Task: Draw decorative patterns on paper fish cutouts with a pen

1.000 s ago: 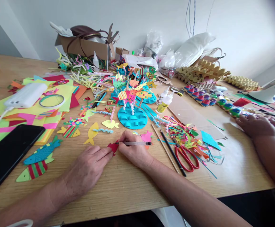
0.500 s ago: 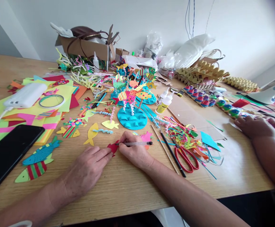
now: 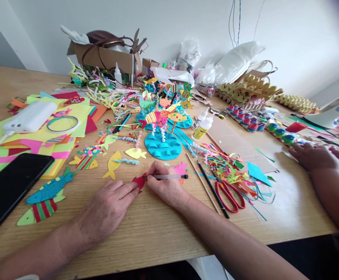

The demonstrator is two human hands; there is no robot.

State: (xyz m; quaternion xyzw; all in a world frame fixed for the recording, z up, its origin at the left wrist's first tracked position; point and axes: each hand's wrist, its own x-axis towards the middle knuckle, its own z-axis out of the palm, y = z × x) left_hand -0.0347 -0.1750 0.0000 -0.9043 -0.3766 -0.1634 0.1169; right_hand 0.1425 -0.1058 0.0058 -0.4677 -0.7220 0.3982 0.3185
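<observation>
Pinched in my right hand [image 3: 165, 184] is a slim pen [image 3: 172, 177] with a clear, greyish barrel and a dark end; its tip meets a small red paper fish [image 3: 140, 182]. The fish lies on the table in front of me. My left hand [image 3: 111, 204] rests flat, its stretched fingertips on the left part of the fish, partly covering it. A pink paper fish [image 3: 181, 168] lies just behind my right hand. Left of the hands are a yellow paper fish [image 3: 112, 165] and a blue paper fish [image 3: 50, 188].
Red-handled scissors [image 3: 230, 196], a wooden stick [image 3: 202, 184] and paper scraps lie to the right. Behind are a blue corrugated disc [image 3: 162, 146] and glue bottles [image 3: 202, 128]. A phone [image 3: 11, 190] lies left. Another person's hands [image 3: 315, 157] rest at the right.
Both hands, the pen and the red fish look almost unmoved. The view has shifted very slightly, so things at the left sit a little further left.
</observation>
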